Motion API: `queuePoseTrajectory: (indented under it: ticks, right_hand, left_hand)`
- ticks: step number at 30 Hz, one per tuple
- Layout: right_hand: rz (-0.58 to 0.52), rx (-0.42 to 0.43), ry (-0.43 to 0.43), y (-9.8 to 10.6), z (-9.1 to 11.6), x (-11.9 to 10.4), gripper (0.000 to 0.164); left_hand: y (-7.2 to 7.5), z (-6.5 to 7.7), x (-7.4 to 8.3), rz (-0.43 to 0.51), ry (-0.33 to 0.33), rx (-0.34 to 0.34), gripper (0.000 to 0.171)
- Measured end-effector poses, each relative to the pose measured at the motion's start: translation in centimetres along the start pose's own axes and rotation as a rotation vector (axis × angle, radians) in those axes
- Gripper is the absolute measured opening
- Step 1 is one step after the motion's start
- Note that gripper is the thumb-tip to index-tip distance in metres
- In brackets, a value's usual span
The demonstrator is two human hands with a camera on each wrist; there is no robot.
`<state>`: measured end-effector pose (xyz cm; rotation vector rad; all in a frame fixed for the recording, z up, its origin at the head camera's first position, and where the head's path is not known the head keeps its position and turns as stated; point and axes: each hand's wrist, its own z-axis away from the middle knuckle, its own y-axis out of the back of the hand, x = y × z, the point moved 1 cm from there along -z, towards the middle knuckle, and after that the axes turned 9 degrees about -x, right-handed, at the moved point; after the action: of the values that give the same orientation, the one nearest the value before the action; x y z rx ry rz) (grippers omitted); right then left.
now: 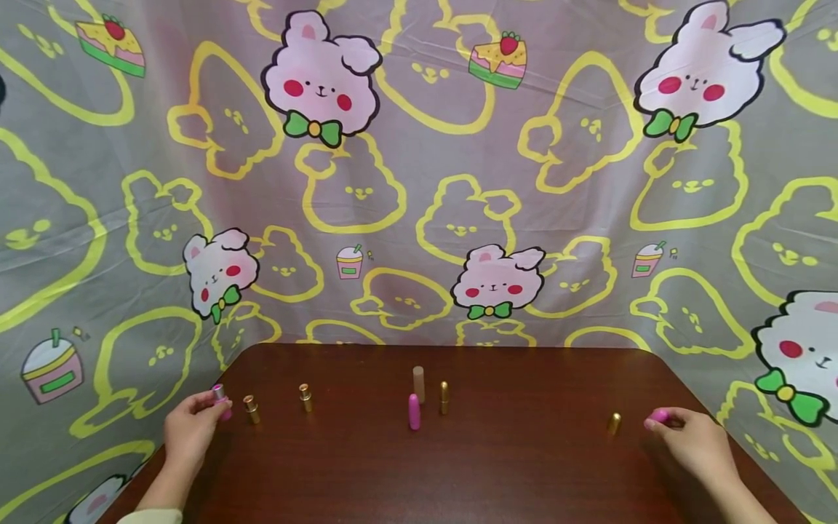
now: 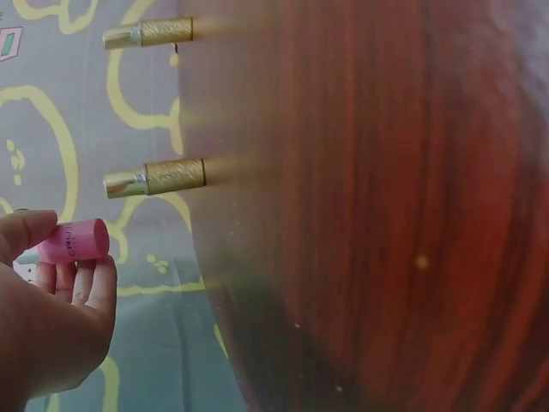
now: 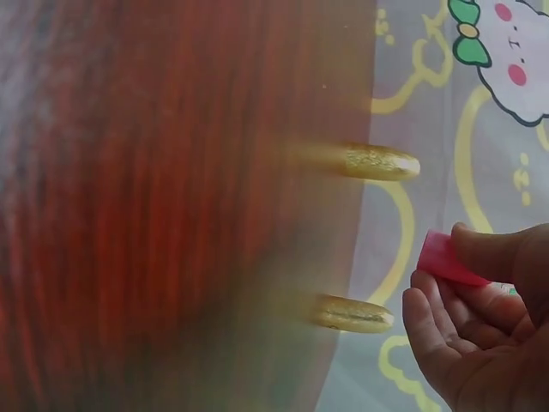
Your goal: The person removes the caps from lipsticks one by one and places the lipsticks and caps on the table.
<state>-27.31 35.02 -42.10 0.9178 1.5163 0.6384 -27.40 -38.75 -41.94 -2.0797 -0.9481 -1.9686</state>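
My left hand (image 1: pixel 186 433) pinches an uncapped pink lipstick tube (image 2: pixel 79 241) between thumb and fingers at the table's left side. Its silver collar (image 1: pixel 219 392) points up in the head view. Just right of that hand stands an uncapped gold lipstick tube (image 1: pixel 252 410), with a second gold tube (image 1: pixel 305 398) farther right. At the right side, my right hand (image 1: pixel 697 440) grips a pink lipstick cap (image 3: pixel 442 257) with thumb and fingers, which partly cover it. A gold lipstick cap (image 1: pixel 614 423) stands on the table just left of this hand.
Around the middle of the dark wooden table (image 1: pixel 497 473) stand a pink rounded lipstick (image 1: pixel 414 413), a beige tube (image 1: pixel 419 382) partly behind it and a gold rounded lipstick (image 1: pixel 444 399). A cartoon-printed cloth (image 1: pixel 393 255) hangs behind and along both sides.
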Motion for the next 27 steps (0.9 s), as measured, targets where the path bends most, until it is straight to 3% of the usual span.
queuePoseTrajectory:
  ticks: [9, 19, 27]
  right_hand:
    - [0.042, -0.091, 0.003, -0.8, -0.7, 0.1, 0.019]
    - [0.080, -0.156, 0.039, -1.6, -1.1, 0.1, 0.025]
    - [0.078, -0.194, 0.018, -1.9, -1.0, 0.0, 0.015]
  left_hand:
    - [0.4, -0.2, -0.7, -0.137, -0.006, 0.019, 0.034]
    - [0.6, -0.5, -1.7, -0.156, 0.017, -0.063, 0.036]
    - [0.5, -0.6, -2.1, -0.203, 0.009, -0.089, 0.035]
